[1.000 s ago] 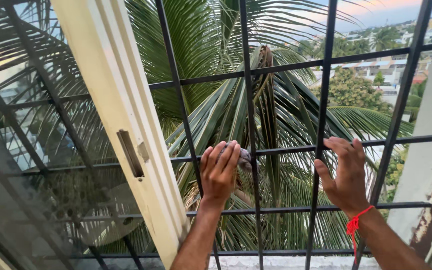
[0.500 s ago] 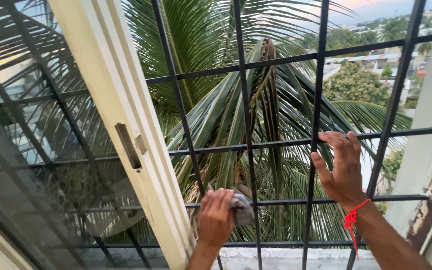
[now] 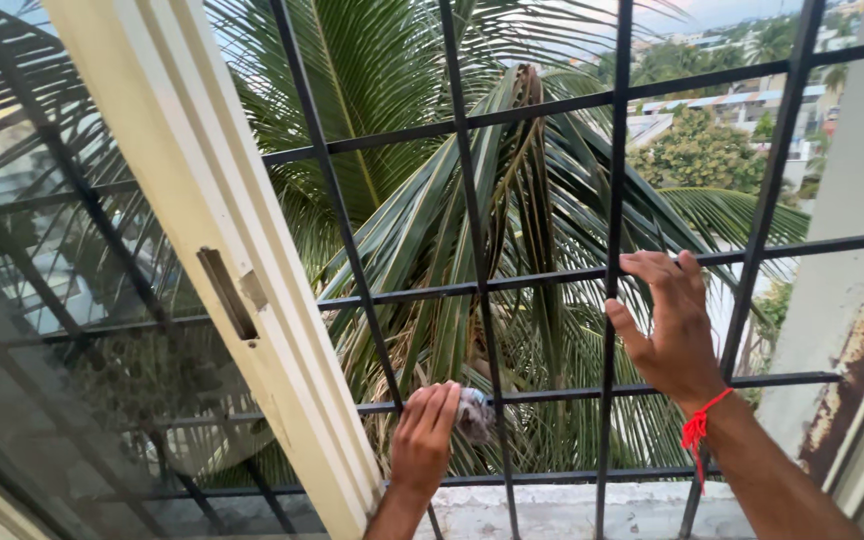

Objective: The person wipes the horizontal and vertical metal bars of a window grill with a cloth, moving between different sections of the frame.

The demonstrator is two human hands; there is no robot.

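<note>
Head view is showing my left hand (image 3: 422,435) pressing a small grey cloth (image 3: 473,413) against the lower bar of the black window grille (image 3: 479,285), while my right hand (image 3: 672,325) is gripping a higher bar. The cloth could be slipping through the grille if the pressing weakens.

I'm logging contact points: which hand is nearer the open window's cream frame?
Left. The left hand with its cloth is right beside the cream frame; the right hand grips the grille farther right.
</note>
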